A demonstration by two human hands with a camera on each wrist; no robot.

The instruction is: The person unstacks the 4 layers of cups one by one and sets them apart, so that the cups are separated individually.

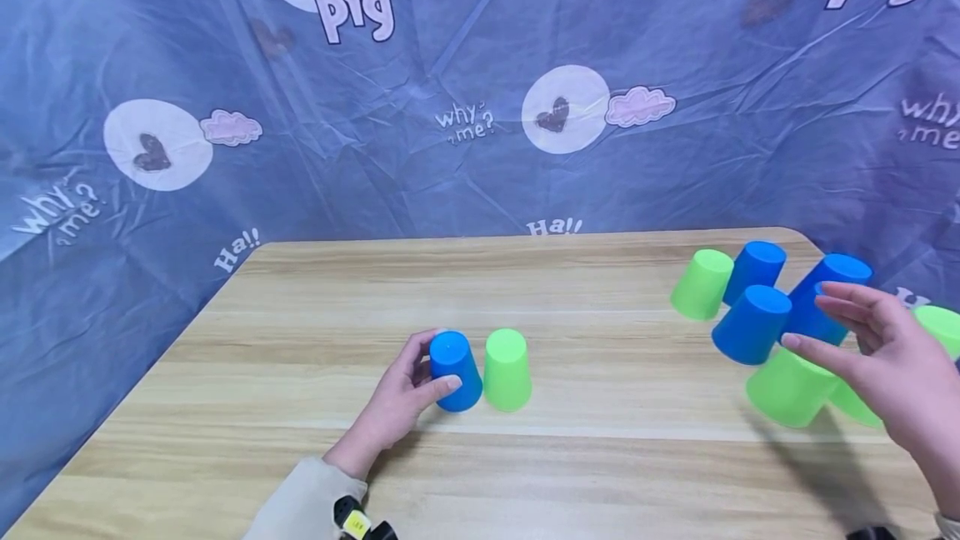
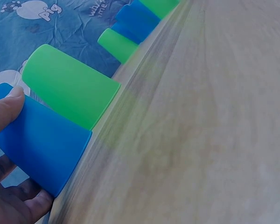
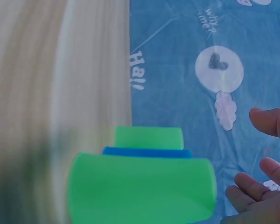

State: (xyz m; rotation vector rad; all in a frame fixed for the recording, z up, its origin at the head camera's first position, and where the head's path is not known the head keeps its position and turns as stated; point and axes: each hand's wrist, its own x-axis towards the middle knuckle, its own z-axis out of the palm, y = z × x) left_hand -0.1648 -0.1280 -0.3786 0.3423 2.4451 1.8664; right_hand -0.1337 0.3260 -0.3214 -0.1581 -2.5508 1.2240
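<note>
An upside-down blue cup (image 1: 459,365) stands on the table, and my left hand (image 1: 401,398) grips it from the left side. In the left wrist view, the thumb (image 2: 7,105) lies across that cup's side and the other fingers curl around it. Close on its right is an upside-down green cup (image 1: 507,369). My right hand (image 1: 892,365) hovers over the cluster at the right, thumb and fingers spread apart. Nothing is between them in the right wrist view, where a green cup (image 3: 142,189) stands nearby. From the head, this hand partly covers blue cups (image 1: 813,315) behind it.
The right-hand cluster has several upside-down cups, among them a green one (image 1: 702,286) at its left, a blue one (image 1: 752,325) and a green one (image 1: 791,388) nearer me. A patterned blue cloth (image 1: 420,173) hangs behind the wooden table (image 1: 360,282).
</note>
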